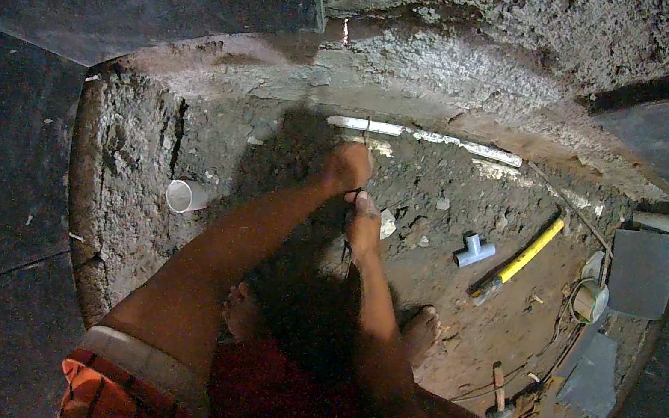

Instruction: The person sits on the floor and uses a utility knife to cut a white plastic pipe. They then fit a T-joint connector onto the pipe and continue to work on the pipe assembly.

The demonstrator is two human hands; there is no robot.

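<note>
My left hand [348, 168] is closed in a fist around a thin dark rod [368, 131], whose tip shows above the fist against a white pipe [432, 137]. Just below, my right hand [364, 224] is also closed, wrapped on the same rod; a short length of it shows under this hand. The pipe lies along the foot of the rough wall, partly covered with dirt. Whether the rod touches the pipe cannot be told. Beside my right hand sits a pale stone [387, 224].
To the left a white pipe end [186, 196] sticks out of the soil. On the right lie a grey tee fitting [475, 252], a yellow bar [531, 254], a hammer [500, 395], a round container [589, 301] and grey slabs [641, 274]. My bare feet [420, 334] stand on the dirt.
</note>
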